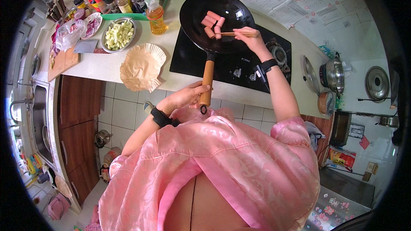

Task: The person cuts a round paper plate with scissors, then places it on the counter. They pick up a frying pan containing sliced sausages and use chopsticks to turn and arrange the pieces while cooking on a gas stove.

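Observation:
My left hand [192, 92] grips the wooden handle [208, 75] of a black wok [196, 27], which sits over the black gas cooktop [192, 61]. In my right hand [249, 37] is a pair of wooden chopsticks [229, 34], their tips at one of several pink sausage pieces [218, 32] lying in the wok's bowl. The pieces are grouped near its middle. Whether the tips pinch that piece or only touch it, I cannot tell. To the left, a crinkled brown paper liner [143, 65] lies at the counter's front edge.
A metal bowl of chopped pale-green vegetables [118, 35], a cleaver [86, 46] and a wooden cutting board [64, 62] are on the left. An oil bottle [156, 19] stands beside several seasoning bottles [123, 1]. A second burner [276, 53] and a metal lid [310, 74] are at right.

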